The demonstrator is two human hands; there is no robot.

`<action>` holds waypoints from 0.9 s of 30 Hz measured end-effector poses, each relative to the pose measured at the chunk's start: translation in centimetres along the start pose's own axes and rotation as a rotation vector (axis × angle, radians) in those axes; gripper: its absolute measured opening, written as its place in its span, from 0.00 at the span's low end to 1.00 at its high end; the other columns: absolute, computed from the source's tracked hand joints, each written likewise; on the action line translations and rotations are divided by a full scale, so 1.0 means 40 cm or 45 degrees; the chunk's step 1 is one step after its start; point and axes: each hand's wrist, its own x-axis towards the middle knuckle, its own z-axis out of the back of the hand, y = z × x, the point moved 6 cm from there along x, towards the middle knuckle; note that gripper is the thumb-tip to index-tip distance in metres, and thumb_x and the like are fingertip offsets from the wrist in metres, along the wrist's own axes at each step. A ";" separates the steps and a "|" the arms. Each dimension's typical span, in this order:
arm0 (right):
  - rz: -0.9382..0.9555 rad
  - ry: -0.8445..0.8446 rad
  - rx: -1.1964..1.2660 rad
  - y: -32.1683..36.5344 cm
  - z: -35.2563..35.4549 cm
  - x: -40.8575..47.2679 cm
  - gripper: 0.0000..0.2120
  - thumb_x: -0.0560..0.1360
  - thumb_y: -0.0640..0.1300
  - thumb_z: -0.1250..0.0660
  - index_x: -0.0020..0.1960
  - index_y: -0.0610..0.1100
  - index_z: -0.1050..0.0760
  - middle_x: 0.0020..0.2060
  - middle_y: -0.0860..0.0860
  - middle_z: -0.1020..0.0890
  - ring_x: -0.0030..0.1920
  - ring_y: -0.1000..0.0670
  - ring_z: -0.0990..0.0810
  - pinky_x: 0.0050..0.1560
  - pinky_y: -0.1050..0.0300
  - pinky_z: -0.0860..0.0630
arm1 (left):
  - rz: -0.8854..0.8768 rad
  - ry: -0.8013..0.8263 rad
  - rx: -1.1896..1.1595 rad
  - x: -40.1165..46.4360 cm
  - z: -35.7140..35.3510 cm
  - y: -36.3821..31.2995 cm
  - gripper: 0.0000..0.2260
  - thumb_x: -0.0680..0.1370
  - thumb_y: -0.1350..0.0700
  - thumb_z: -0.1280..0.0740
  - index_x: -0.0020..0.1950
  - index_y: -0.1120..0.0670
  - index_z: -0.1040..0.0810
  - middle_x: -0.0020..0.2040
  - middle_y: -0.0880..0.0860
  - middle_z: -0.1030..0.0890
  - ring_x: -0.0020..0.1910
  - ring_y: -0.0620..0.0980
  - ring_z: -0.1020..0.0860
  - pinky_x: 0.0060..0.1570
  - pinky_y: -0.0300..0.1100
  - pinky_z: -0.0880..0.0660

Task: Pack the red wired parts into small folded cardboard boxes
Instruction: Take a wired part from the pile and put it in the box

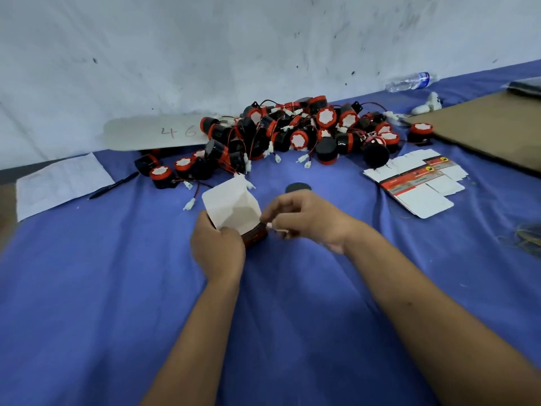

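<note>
- Head view: single wide-angle camera, worn on the person's head.
- Faces forward and down across the table [87, 288], toward the far-edge wall [263, 39].

Soft even light with a cool blue cast, faint shadows, slight overall blur, wide-angle bending at edges

- A blue cloth [117, 288] covers the work surface.
- A scuffed white wall [234, 39] stands behind it.
- A printed sheet of paper [58, 183] lies at the left, with a dark pen [113, 186] just beside its right edge.
- A pale card [155, 133] marked "46" leans at the foot of the wall.
- A plastic water bottle [409, 82] lies on its side at the far right.
- A brown cardboard sheet [483, 124] lies at the right edge.
- A small black disc [298, 188] lies flat on the cloth.
</note>
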 end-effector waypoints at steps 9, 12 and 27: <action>0.122 -0.641 1.389 -0.046 0.111 0.006 0.12 0.80 0.33 0.40 0.59 0.37 0.21 0.40 0.42 0.24 0.32 0.52 0.28 0.32 0.63 0.29 | -0.020 -0.093 -0.110 0.027 0.122 0.058 0.14 0.71 0.70 0.42 0.46 0.53 0.25 0.41 0.42 0.22 0.39 0.39 0.25 0.33 0.35 0.32; -0.183 -1.012 0.246 -0.085 0.135 -0.015 0.12 0.78 0.34 0.38 0.51 0.37 0.16 0.42 0.43 0.17 0.35 0.47 0.23 0.36 0.56 0.24 | -0.005 -0.077 -0.143 0.030 0.126 0.063 0.15 0.71 0.70 0.42 0.47 0.53 0.24 0.42 0.43 0.21 0.41 0.41 0.24 0.35 0.37 0.30; 0.228 -0.451 -1.594 -0.014 -0.084 0.060 0.35 0.68 0.78 0.56 0.53 0.60 0.21 0.41 0.59 0.20 0.53 0.50 0.29 0.54 0.48 0.44 | -0.135 0.050 0.100 0.055 0.145 0.052 0.12 0.71 0.67 0.39 0.41 0.50 0.28 0.39 0.44 0.22 0.42 0.50 0.25 0.29 0.35 0.34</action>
